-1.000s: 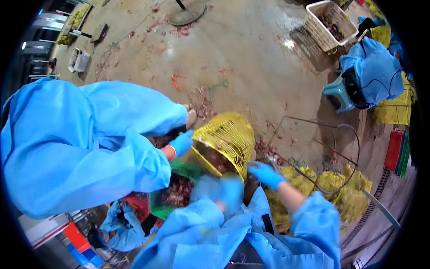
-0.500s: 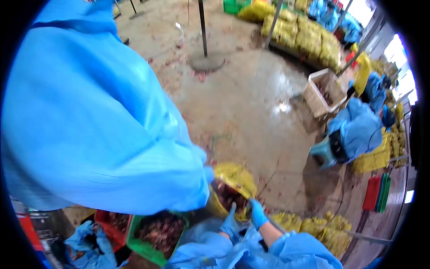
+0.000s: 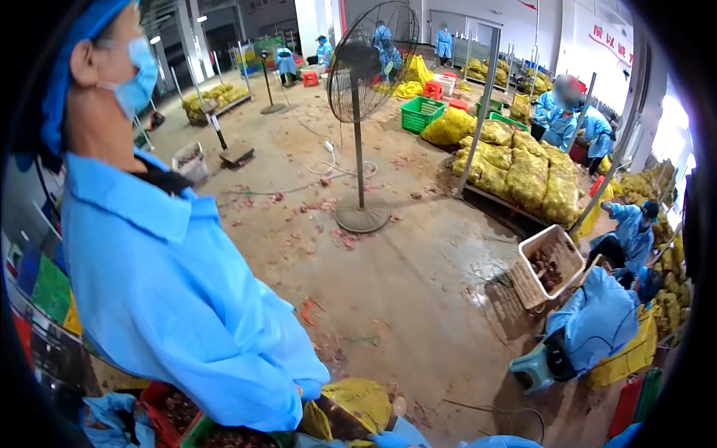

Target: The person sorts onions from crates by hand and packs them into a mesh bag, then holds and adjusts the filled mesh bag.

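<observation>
At the bottom edge, a yellow mesh bag (image 3: 362,396) stands in front of me. Its dark reddish contents are mostly out of sight now. One blue glove, seemingly my right hand (image 3: 403,434), is cut off by the frame at the bag's near rim, gripping it. My left hand is below the view. Beside the bag on the left, a person (image 3: 202,299) in a blue gown and mask stands close, with lowered arms reaching the bag's left side. A green crate (image 3: 196,431) and a red crate (image 3: 153,407) hold dark red produce by that person's feet.
A stand fan (image 3: 358,149) rises from the littered floor. Filled yellow sacks (image 3: 523,172) lie on a low rack behind it. To the right, a white tub (image 3: 556,261) holds reddish produce near a seated co-worker (image 3: 594,321) on a stool (image 3: 532,367). A cable crosses the floor.
My view has tilted up, so the bag and my hands have slid to the bottom edge. The person on the left now shows from head to lowered arms. My left hand has left the view.
</observation>
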Available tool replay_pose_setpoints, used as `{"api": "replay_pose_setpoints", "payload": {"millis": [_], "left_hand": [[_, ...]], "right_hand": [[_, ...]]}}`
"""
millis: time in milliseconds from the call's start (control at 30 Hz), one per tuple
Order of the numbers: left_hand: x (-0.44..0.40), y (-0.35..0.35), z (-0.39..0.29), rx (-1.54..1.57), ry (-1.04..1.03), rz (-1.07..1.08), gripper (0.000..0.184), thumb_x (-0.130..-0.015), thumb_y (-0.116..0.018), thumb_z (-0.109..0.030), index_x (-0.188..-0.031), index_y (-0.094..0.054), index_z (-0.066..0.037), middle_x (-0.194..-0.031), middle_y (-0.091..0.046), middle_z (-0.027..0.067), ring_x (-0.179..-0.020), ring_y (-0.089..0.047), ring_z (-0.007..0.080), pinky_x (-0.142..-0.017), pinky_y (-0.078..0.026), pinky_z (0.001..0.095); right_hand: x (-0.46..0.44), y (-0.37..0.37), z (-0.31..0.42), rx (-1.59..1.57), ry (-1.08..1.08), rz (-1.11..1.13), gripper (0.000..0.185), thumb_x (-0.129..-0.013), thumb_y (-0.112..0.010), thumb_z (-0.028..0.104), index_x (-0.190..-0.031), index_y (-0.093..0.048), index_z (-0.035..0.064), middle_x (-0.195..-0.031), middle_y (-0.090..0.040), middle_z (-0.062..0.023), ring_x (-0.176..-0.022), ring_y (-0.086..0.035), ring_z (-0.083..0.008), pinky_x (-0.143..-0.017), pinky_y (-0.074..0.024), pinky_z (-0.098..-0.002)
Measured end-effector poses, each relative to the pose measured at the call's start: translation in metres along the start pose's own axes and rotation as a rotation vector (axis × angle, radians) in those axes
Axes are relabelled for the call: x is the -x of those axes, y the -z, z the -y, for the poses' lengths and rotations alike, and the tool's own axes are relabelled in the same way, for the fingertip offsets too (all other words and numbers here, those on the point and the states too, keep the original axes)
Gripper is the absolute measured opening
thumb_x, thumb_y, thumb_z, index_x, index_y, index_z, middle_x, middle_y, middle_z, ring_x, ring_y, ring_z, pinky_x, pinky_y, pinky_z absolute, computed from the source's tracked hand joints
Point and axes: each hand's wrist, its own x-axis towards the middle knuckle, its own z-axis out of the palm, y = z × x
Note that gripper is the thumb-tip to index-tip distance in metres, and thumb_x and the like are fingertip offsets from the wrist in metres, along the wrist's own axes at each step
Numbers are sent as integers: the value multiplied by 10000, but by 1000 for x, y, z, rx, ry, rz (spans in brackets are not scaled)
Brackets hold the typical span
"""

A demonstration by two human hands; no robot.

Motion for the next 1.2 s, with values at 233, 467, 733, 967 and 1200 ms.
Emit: {"api": "replay_pose_setpoints", "payload": {"millis": [233,467,733,967,1200], "left_hand": [[22,14,-4,52,-136,-99,380,-742,-519,-417,-923,-482,-85,-936,-508,127,-807,-515,304,-671,-449,418],[45,33,0,137,-215,-142,293,-780,-487,-368,-874,-482,-91,-906,-504,121,-785,-514,303,-660,-452,418],[53,-46,-55,253,-355,-324,217,-824,-450,-313,-818,-483,-99,-872,-500,115,-760,-514,302,-648,-455,417],[17,-120,-149,226,-575,-463,237,-628,-585,84,-832,-521,-18,-763,-557,84,-729,-551,181,-666,-460,291],[-67,-144,-251,258,-636,-331,270,-851,-427,-313,-788,-523,-68,-721,-532,89,-611,-507,229,-484,-422,336]], "right_hand": [[-122,-69,-124,325,283,274,288,-826,-426,258,-992,-514,39,-880,-572,-171,-810,-548,-304,-713,-425,-365],[-98,16,20,93,104,364,360,-839,-420,312,-982,-550,9,-824,-569,-154,-759,-538,-232,-691,-424,-317],[-169,96,71,26,112,541,451,-778,-490,403,-959,-556,-5,-832,-592,-184,-778,-565,-273,-715,-418,-328],[-253,170,164,-49,185,543,419,-795,-478,313,-983,-534,-57,-879,-587,-173,-817,-549,-225,-741,-410,-287],[-332,212,238,-15,112,428,419,-775,-491,345,-976,-555,-18,-870,-595,-186,-832,-566,-250,-734,-423,-314]]}}
